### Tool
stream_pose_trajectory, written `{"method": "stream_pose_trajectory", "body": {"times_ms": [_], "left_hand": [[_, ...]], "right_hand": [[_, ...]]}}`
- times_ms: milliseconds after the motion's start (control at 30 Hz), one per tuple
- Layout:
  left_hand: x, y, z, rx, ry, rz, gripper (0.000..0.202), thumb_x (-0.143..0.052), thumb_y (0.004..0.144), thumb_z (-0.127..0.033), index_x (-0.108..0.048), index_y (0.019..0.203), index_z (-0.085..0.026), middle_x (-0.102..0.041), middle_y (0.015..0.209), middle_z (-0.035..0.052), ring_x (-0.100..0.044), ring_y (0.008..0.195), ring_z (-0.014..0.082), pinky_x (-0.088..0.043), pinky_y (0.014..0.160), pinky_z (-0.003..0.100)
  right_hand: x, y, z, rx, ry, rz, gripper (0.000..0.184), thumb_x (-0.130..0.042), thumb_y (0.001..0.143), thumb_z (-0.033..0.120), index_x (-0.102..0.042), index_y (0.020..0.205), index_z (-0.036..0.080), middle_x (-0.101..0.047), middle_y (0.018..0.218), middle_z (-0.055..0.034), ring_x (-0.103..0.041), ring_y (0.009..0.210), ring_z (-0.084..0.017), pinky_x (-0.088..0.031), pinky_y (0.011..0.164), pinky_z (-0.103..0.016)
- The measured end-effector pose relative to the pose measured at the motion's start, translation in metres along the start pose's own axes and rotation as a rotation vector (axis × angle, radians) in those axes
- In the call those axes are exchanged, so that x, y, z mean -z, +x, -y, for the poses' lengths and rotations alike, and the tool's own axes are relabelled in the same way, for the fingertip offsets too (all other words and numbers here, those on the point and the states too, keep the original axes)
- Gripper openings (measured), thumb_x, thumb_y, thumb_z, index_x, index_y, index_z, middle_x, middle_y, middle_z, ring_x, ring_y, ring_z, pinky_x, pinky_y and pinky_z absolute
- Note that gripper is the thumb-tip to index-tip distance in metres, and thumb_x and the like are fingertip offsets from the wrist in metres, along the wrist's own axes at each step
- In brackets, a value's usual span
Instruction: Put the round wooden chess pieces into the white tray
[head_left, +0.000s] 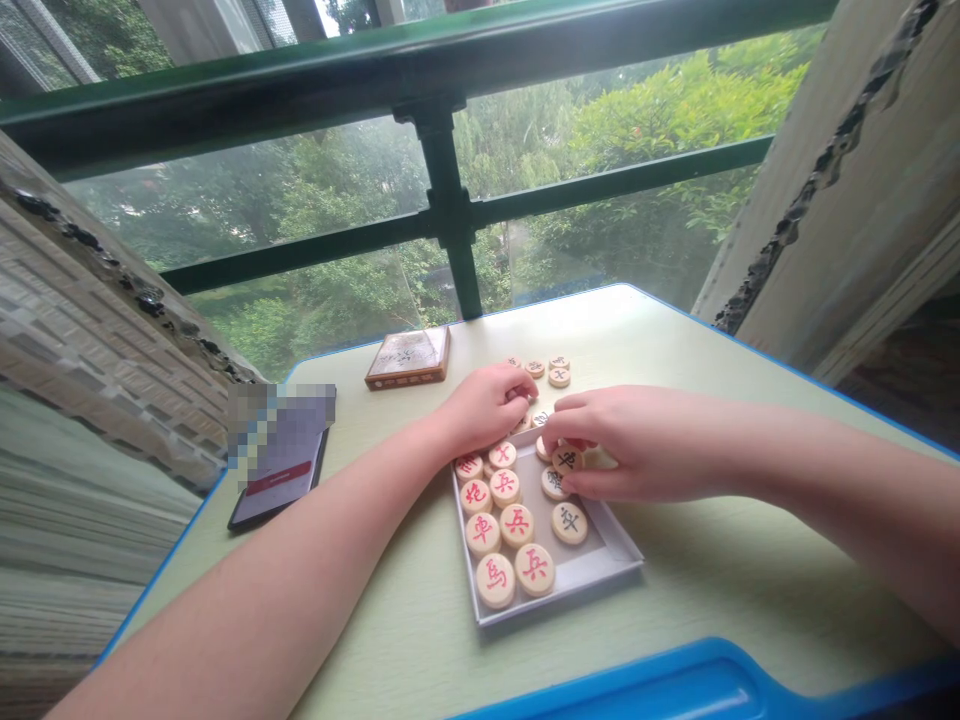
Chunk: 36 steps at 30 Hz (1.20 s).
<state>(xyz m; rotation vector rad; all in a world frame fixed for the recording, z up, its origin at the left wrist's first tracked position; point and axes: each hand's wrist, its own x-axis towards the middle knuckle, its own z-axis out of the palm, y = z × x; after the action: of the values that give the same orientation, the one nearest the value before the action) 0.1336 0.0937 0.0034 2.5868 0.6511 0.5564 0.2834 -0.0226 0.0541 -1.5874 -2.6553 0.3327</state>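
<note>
A white box tray (486, 618) holds round wooden Chinese chess pieces. On its left side, pieces with red characters, such as a red-marked piece (535, 568), lie in two columns. Black-marked pieces, one of them a black-marked piece (570, 522), lie on its right side. My right hand (611, 435) pinches a Chinese chess piece (568, 458) with a black character above the tray's right side. My left hand (491, 405) is at the tray's far edge with its fingers curled; whatever they grip is hidden. Several more chess pieces (559, 377) lie on the table beyond my hands.
A brown box lid (409, 358) lies toward the far edge of the pale table (375, 640). At the left is a phone (289, 480) with its screen lit. The table has a blue raised rim (712, 680). Beyond stand a green window frame (450, 200) and curtains (847, 200).
</note>
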Motion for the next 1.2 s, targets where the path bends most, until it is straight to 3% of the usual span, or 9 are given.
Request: {"method": "stream_pose_trajectory", "body": {"times_ms": [667,933,1200], "left_hand": [[0.000,0.000,0.001,-0.005,0.009,0.008,0.021,-0.046,0.074,-0.010,-0.065,0.082,-0.014,-0.062,0.083,0.0034,-0.056,0.075,0.0131,-0.045,0.071,0.024],[0.000,0.000,0.001,0.006,0.013,0.015,0.021,-0.045,0.074,-0.010,-0.064,0.082,-0.015,-0.063,0.083,0.0029,-0.056,0.077,0.0136,-0.045,0.073,0.025],[0.000,0.000,-0.001,0.024,0.010,0.018,0.022,-0.046,0.074,-0.009,-0.065,0.083,-0.014,-0.063,0.083,0.0025,-0.056,0.076,0.0128,-0.045,0.072,0.024]], "right_hand": [[-0.001,-0.009,0.014,-0.054,-0.193,0.022,0.021,-0.050,0.080,0.033,-0.063,0.091,0.020,-0.064,0.082,-0.0073,-0.055,0.061,-0.017,-0.027,0.052,-0.026],[-0.004,-0.013,0.016,-0.046,-0.158,0.018,0.016,-0.057,0.076,0.031,-0.065,0.083,0.019,-0.062,0.073,-0.0073,-0.055,0.059,-0.018,-0.031,0.055,-0.028],[-0.003,-0.009,0.012,-0.022,-0.159,0.019,0.018,-0.052,0.079,0.031,-0.064,0.084,0.018,-0.063,0.076,-0.0071,-0.054,0.059,-0.016,-0.028,0.053,-0.027]]}}
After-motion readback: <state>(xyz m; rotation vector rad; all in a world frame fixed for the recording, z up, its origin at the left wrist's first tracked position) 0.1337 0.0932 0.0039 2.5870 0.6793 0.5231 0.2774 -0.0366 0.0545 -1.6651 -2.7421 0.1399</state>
